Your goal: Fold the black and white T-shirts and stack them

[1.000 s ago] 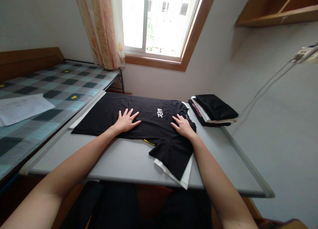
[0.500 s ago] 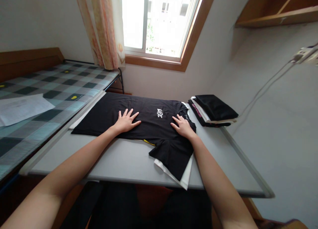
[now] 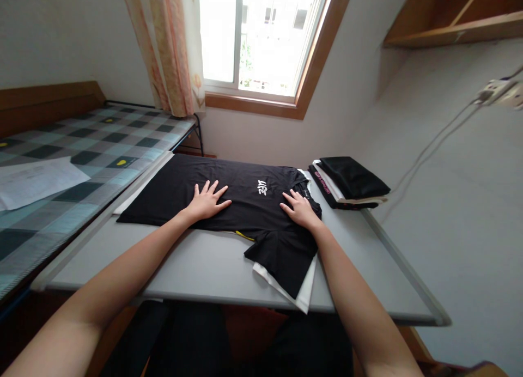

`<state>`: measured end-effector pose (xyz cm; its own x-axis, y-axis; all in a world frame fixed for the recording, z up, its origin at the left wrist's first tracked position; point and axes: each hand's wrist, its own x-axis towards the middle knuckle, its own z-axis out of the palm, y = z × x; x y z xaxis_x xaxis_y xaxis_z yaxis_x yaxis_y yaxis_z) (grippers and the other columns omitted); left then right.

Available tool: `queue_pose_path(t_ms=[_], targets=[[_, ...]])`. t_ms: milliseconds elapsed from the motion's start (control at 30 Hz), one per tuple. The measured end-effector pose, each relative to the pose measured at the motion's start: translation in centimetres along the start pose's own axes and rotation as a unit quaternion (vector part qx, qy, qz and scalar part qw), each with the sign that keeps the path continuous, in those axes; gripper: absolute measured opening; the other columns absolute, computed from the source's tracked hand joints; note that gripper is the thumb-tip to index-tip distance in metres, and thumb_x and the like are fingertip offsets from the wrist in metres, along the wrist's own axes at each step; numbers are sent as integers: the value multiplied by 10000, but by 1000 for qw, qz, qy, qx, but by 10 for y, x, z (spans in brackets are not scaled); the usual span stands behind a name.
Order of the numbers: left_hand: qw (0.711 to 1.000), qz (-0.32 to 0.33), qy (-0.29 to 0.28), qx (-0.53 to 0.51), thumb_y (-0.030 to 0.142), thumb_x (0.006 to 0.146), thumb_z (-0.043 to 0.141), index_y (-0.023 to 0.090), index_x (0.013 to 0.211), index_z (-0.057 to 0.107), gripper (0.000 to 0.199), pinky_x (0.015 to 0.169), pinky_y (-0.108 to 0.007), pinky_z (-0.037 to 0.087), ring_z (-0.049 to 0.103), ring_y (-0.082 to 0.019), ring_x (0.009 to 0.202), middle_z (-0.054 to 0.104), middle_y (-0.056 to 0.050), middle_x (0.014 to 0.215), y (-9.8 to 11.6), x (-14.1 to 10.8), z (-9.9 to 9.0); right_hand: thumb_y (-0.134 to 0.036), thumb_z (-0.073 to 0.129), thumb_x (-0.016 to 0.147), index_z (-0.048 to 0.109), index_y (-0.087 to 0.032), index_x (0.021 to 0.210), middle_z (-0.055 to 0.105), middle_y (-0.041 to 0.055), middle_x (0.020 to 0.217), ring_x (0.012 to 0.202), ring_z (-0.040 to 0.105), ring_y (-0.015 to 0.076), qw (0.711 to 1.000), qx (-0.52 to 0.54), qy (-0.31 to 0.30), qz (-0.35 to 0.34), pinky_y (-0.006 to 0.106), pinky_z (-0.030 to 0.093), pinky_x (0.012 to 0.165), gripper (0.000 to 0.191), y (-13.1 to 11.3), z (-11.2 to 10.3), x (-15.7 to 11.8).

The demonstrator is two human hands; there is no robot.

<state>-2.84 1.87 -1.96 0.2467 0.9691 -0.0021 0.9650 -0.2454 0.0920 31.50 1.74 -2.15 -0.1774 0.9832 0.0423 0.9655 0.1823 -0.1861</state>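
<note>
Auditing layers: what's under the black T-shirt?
Under the black T-shirt, white fabric shows at sleeve and collar, a yellow strip at the side. The rest is covered; layer count can't be told.

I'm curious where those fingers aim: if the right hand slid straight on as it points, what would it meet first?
The right hand lies on the black shirt, so more shirt comes first; it would then probably pass over or near the white lettering.

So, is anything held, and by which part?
Nothing is held: the left hand lies open on the black shirt, the right hand too, near its collar.
</note>
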Motion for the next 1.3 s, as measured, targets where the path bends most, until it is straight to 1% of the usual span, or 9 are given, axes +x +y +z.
queue_pose_path(t_ms=[233,400,467,533,700,800,967,1167,1300], targets=[[1000,-2,-2,-1,703,952,305,318,1574,278,732,1150,-675,107,117,-389,1517,193,-116,1655,0,0,0,-462,469,992,477,-192,1486,346,159,1596,1480,291,318,1000,12,11,-2,514,242,1183,563,0,1,0],[1000,0,2,0,700,954,307,312,1573,283,731,1148,-676,111,124,-396,1514,197,-123,1653,0,-1,0,-410,476,989,583,-181,1394,463,148,1526,1462,334,296,996,29,84,-11,519,197,1206,478,2,-1,2],[1000,-1,1,0,698,955,307,318,1574,276,728,1151,-672,109,119,-394,1515,192,-117,1655,0,0,1,-410,455,996,579,-171,1397,459,150,1528,1464,333,278,994,41,103,-20,491,208,1210,483,3,-1,3],[1000,-1,0,0,697,955,306,321,1576,269,726,1152,-670,107,113,-391,1517,191,-114,1656,0,0,1,-435,446,1000,533,-174,1440,417,150,1558,1476,308,277,994,46,93,-27,480,234,1201,520,3,1,4],[1000,-3,-1,-1,700,952,308,326,1575,268,728,1153,-671,105,111,-389,1518,190,-111,1657,-1,1,2,-491,463,994,444,-205,1508,307,155,1614,1497,246,318,1000,15,-2,-12,509,224,1191,589,-1,4,1],[1000,-2,-1,-3,700,953,310,323,1574,273,728,1150,-675,105,115,-392,1517,192,-116,1655,0,1,1,-473,471,994,447,-170,1506,293,180,1614,1493,254,324,1000,15,-11,-14,496,215,1196,595,-2,2,0],[1000,1,3,-4,702,952,311,311,1572,284,734,1146,-683,104,116,-399,1515,196,-130,1652,0,0,1,-429,533,968,536,-169,1439,389,166,1570,1468,322,313,999,31,26,-25,487,263,1184,538,0,1,1],[1000,1,3,-4,697,954,312,312,1573,283,729,1149,-679,105,112,-395,1516,194,-121,1654,-1,1,2,-358,541,950,670,-157,1270,588,150,1399,1322,523,245,988,89,109,-65,386,367,1141,399,4,3,2],[1000,3,4,-4,692,958,316,304,1573,287,728,1146,-684,112,125,-404,1512,200,-130,1651,0,0,0,-343,572,927,696,-149,1224,619,154,1350,1279,554,260,986,93,112,-77,390,394,1124,376,6,5,3]])
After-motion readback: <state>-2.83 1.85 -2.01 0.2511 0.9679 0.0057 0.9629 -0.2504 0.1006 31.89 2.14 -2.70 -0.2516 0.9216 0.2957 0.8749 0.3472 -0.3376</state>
